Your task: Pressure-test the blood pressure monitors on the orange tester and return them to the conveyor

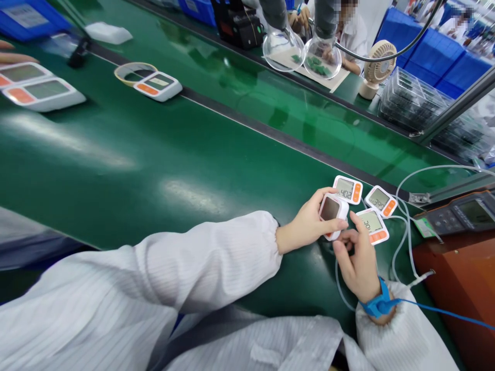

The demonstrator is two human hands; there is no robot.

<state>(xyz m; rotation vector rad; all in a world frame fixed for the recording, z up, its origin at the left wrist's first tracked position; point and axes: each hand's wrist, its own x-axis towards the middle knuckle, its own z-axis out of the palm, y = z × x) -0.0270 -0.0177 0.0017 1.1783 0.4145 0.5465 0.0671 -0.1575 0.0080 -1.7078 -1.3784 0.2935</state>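
Note:
My left hand (305, 226) is closed around a small white blood pressure monitor (330, 207) with a dark, blank-looking screen, thumb across its lower edge. My right hand (358, 257), wearing a blue wrist strap (378, 304), is beside that monitor's lower end. Its fingers are curled together, and whatever they pinch is hidden. Just beyond lie a monitor reading 402 (348, 189), another (381, 200) showing about 390, and a third (372, 225) partly covered by my right hand. A thin pale tube (337, 283) hangs below my hands.
On the right, a handheld meter (460, 214) rests on an orange-brown box (460, 263), with white tubes (408, 242) looping nearby. More monitors (159, 86) lie farther left on the green bench (154, 154). Another person's hand (15, 53) is at far left. A small fan (377, 67) stands behind.

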